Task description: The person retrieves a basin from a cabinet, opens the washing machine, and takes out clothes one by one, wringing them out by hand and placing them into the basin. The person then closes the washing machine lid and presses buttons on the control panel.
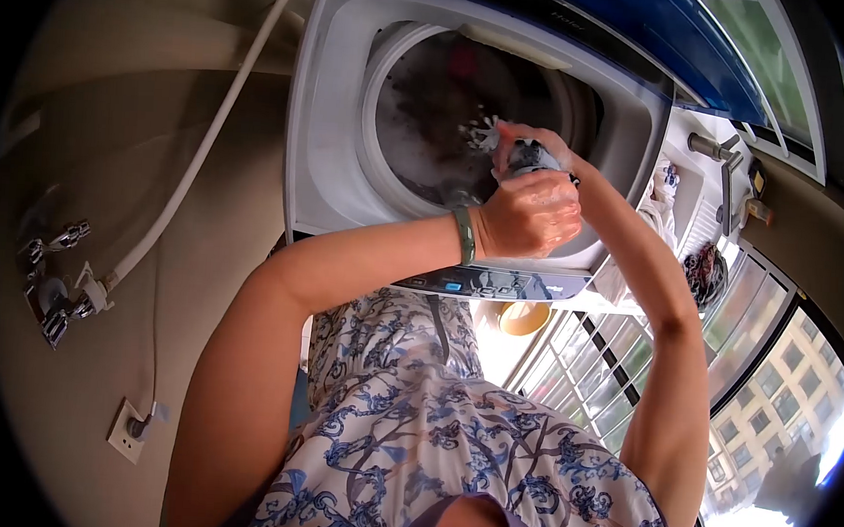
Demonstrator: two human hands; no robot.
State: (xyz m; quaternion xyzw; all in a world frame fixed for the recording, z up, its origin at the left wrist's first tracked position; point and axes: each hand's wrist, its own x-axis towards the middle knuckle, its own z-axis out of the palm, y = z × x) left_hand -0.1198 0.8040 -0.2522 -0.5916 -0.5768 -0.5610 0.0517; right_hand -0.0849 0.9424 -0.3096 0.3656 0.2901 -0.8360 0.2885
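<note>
Over the open drum of a top-loading washing machine, both hands are closed around a wet, dark and light item, which looks like bunched cloth. My left hand, with a green bangle at its wrist, grips it from the near side. On the far side my right hand wraps round it. White drops of water or suds fall beside the hands. Murky, foamy water fills the drum, with a reddish thing dimly visible in it. Which arm belongs to which side is judged from the forearms.
The blue lid stands raised at the far side. A pale hose runs to a wall tap at the left, above a socket. At the right are a sink faucet, piled cloth and windows. A yellow bowl sits below the machine.
</note>
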